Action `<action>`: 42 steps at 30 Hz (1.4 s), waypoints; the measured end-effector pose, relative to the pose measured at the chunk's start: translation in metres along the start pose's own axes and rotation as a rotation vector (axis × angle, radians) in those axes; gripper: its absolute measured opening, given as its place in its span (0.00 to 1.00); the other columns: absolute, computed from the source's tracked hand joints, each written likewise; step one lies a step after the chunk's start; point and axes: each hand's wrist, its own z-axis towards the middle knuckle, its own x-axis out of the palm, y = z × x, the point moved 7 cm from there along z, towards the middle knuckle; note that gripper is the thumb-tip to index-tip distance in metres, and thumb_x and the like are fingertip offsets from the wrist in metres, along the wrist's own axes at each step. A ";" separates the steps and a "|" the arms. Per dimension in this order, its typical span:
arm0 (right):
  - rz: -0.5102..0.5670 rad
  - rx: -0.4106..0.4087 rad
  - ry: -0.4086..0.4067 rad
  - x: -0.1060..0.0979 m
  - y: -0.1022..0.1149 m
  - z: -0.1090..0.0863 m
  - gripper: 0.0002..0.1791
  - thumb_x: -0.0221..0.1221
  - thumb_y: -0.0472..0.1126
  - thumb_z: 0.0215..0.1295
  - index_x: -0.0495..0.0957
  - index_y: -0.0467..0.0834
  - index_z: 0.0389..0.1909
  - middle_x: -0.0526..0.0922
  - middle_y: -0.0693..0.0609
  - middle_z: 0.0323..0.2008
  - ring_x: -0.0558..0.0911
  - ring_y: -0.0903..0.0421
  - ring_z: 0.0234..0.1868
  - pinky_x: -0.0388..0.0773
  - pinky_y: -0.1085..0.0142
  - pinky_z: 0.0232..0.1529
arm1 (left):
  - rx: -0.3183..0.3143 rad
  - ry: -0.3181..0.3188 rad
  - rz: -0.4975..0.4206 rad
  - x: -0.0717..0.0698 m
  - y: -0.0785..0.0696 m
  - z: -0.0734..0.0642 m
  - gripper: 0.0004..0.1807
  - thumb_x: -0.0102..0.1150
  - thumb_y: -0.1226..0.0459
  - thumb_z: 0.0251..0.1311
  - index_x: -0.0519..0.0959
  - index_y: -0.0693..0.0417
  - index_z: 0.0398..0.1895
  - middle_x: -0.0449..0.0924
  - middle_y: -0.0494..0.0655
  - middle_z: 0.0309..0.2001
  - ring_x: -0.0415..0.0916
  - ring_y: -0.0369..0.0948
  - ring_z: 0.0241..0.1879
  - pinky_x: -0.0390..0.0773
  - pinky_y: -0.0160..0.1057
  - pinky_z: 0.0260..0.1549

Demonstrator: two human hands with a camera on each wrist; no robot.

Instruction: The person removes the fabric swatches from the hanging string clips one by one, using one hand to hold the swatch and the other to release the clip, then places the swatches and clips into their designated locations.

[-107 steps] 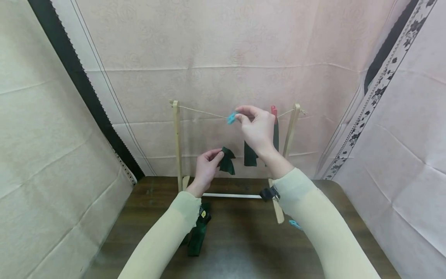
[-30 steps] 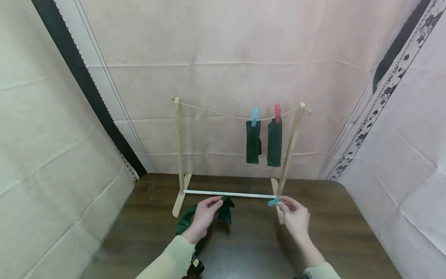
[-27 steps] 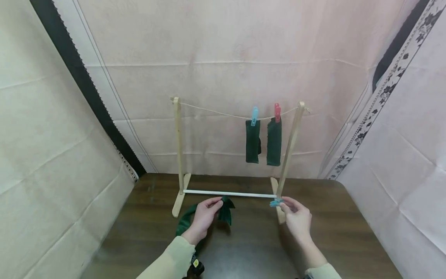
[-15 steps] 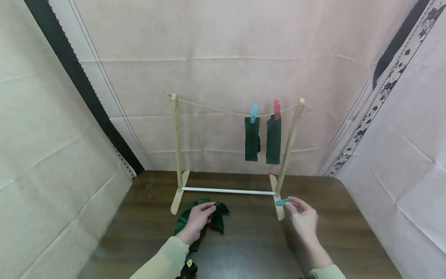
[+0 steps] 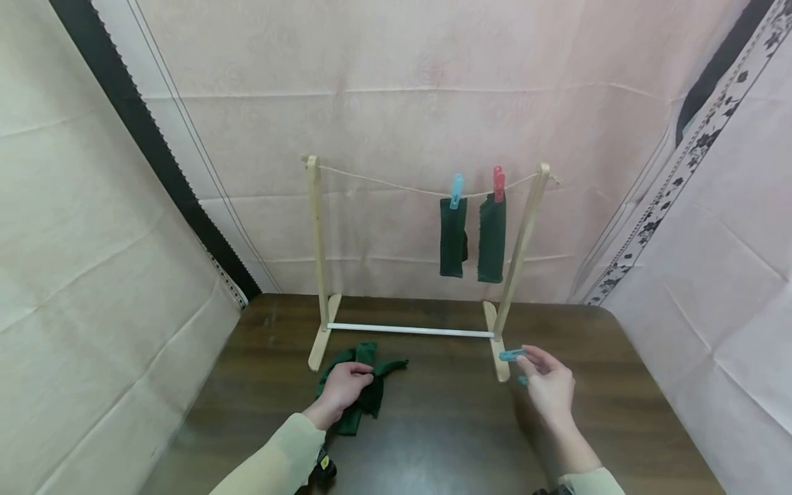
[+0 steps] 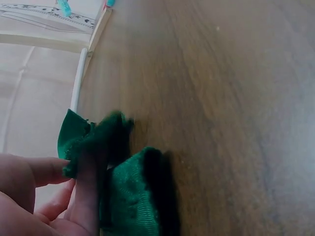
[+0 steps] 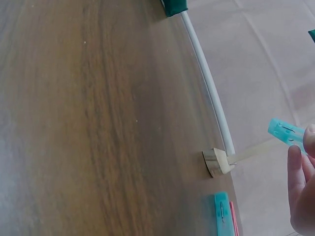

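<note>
My left hand (image 5: 346, 385) pinches a small green cloth piece (image 6: 74, 137) between thumb and fingers, low over the table. Beneath and beside it lie more green cloth strips (image 5: 349, 421), partly hidden by the hand. My right hand (image 5: 553, 388) pinches a light-blue clothespin (image 5: 511, 355) near the right foot of a small wooden clothesline stand (image 5: 317, 234). Under that hand a second blue clothespin (image 7: 224, 215) lies on the table with a red clothespin (image 7: 234, 219) alongside. From the string hang two dark green cloth strips, one (image 5: 453, 237) under a blue clothespin, the other (image 5: 491, 240) under a red one.
A white rod (image 5: 408, 331) joins the stand's two feet near the back of the brown wooden table (image 5: 433, 440). Pale patterned fabric (image 5: 396, 62) forms the back and side walls. The left part of the string (image 5: 377, 181) bears no cloth.
Since the earliest frame, both hands have come down from the string to table height. Lately the left hand brought its cloth down-left over the other strips; the right hand shifted slightly right with its clothespin.
</note>
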 end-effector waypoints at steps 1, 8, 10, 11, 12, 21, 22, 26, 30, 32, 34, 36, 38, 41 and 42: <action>-0.002 0.001 -0.002 -0.001 -0.001 0.000 0.16 0.70 0.42 0.73 0.88 0.41 0.56 0.90 0.41 0.51 0.84 0.74 0.41 0.82 0.74 0.36 | -0.004 0.003 0.007 0.001 0.000 0.001 0.13 0.66 0.65 0.73 0.87 0.62 0.55 0.87 0.53 0.51 0.84 0.51 0.52 0.84 0.53 0.51; -0.028 0.004 -0.011 -0.008 -0.003 0.001 0.16 0.70 0.44 0.74 0.88 0.42 0.57 0.90 0.43 0.52 0.81 0.78 0.41 0.78 0.78 0.40 | -0.005 0.030 0.036 0.008 -0.003 0.004 0.20 0.72 0.60 0.69 0.85 0.63 0.59 0.87 0.49 0.44 0.83 0.43 0.43 0.84 0.49 0.46; -0.030 0.002 -0.012 -0.011 -0.003 0.002 0.15 0.70 0.44 0.74 0.88 0.43 0.57 0.90 0.43 0.52 0.81 0.78 0.41 0.78 0.77 0.40 | -0.005 0.031 0.050 0.010 -0.005 0.005 0.22 0.72 0.56 0.69 0.85 0.61 0.60 0.86 0.47 0.41 0.81 0.42 0.40 0.83 0.47 0.43; -0.031 0.002 -0.013 -0.012 -0.003 0.002 0.15 0.69 0.44 0.74 0.88 0.43 0.57 0.90 0.43 0.52 0.82 0.78 0.41 0.78 0.77 0.40 | -0.008 0.031 0.054 0.011 -0.006 0.006 0.23 0.71 0.55 0.70 0.85 0.60 0.60 0.85 0.47 0.41 0.81 0.42 0.39 0.83 0.46 0.42; -0.032 0.002 -0.014 -0.013 -0.004 0.002 0.15 0.69 0.44 0.74 0.88 0.43 0.57 0.90 0.44 0.52 0.82 0.78 0.41 0.78 0.77 0.40 | -0.007 0.029 0.061 0.012 -0.007 0.007 0.22 0.71 0.53 0.70 0.86 0.59 0.59 0.85 0.46 0.40 0.80 0.42 0.38 0.82 0.45 0.41; -0.022 0.030 0.007 -0.019 -0.009 0.000 0.18 0.69 0.47 0.74 0.87 0.44 0.59 0.90 0.44 0.52 0.83 0.77 0.42 0.78 0.76 0.41 | -0.060 -0.005 0.029 0.016 -0.004 0.013 0.17 0.62 0.52 0.77 0.90 0.56 0.49 0.85 0.45 0.46 0.80 0.43 0.46 0.80 0.46 0.44; -0.021 0.032 0.011 -0.020 -0.010 -0.001 0.18 0.69 0.47 0.74 0.87 0.43 0.59 0.90 0.44 0.53 0.83 0.77 0.42 0.78 0.76 0.41 | -0.079 0.003 0.004 0.017 -0.002 0.012 0.18 0.61 0.52 0.78 0.89 0.57 0.44 0.84 0.43 0.40 0.79 0.42 0.42 0.79 0.44 0.42; -0.022 0.039 0.017 -0.022 -0.013 -0.001 0.20 0.69 0.48 0.74 0.86 0.42 0.61 0.90 0.44 0.52 0.83 0.77 0.42 0.77 0.77 0.41 | -0.162 0.038 -0.166 0.023 0.003 0.008 0.23 0.56 0.52 0.81 0.75 0.50 0.24 0.69 0.39 0.22 0.70 0.39 0.27 0.73 0.38 0.32; -0.023 0.036 0.012 -0.023 -0.013 0.000 0.20 0.69 0.48 0.74 0.86 0.42 0.60 0.91 0.45 0.51 0.83 0.77 0.42 0.76 0.79 0.43 | -0.196 0.052 -0.288 0.025 0.003 0.004 0.27 0.54 0.54 0.83 0.64 0.45 0.19 0.65 0.39 0.19 0.69 0.38 0.22 0.73 0.36 0.29; -0.019 0.034 0.007 -0.024 -0.013 0.000 0.20 0.69 0.48 0.74 0.86 0.43 0.60 0.91 0.45 0.51 0.83 0.78 0.42 0.75 0.79 0.44 | -0.194 0.044 -0.294 0.024 0.003 0.004 0.25 0.54 0.54 0.83 0.65 0.47 0.21 0.65 0.38 0.19 0.68 0.38 0.22 0.73 0.36 0.29; -0.023 0.033 0.004 -0.025 -0.012 0.000 0.20 0.69 0.48 0.74 0.86 0.43 0.60 0.91 0.45 0.51 0.82 0.78 0.42 0.75 0.80 0.44 | -0.179 0.028 -0.278 0.022 0.002 0.004 0.22 0.55 0.53 0.82 0.74 0.53 0.26 0.66 0.39 0.20 0.70 0.38 0.22 0.74 0.37 0.29; -0.024 0.038 0.005 -0.026 -0.013 0.000 0.20 0.69 0.48 0.75 0.86 0.43 0.60 0.91 0.44 0.52 0.82 0.79 0.42 0.74 0.80 0.45 | -0.155 0.018 -0.249 0.019 0.001 0.004 0.20 0.56 0.52 0.82 0.83 0.61 0.40 0.72 0.40 0.25 0.72 0.38 0.24 0.76 0.37 0.30; -0.031 0.045 0.007 -0.027 -0.014 -0.001 0.20 0.69 0.48 0.75 0.86 0.43 0.61 0.90 0.44 0.52 0.81 0.79 0.42 0.74 0.80 0.44 | -0.126 0.013 -0.209 0.018 0.001 0.005 0.21 0.58 0.53 0.80 0.84 0.63 0.55 0.79 0.43 0.33 0.74 0.39 0.26 0.79 0.38 0.31; -0.025 0.055 0.007 -0.027 -0.016 -0.001 0.20 0.69 0.47 0.75 0.86 0.42 0.61 0.90 0.43 0.52 0.81 0.80 0.42 0.75 0.80 0.43 | -0.097 0.016 -0.153 0.017 0.002 0.005 0.21 0.60 0.55 0.79 0.83 0.63 0.62 0.83 0.49 0.47 0.76 0.40 0.28 0.81 0.39 0.32; -0.025 0.057 0.006 -0.027 -0.016 -0.001 0.20 0.69 0.47 0.74 0.86 0.42 0.60 0.90 0.42 0.52 0.82 0.80 0.41 0.75 0.80 0.42 | -0.092 0.016 -0.136 0.017 0.003 0.005 0.20 0.60 0.56 0.79 0.84 0.63 0.60 0.83 0.50 0.47 0.76 0.40 0.28 0.81 0.39 0.32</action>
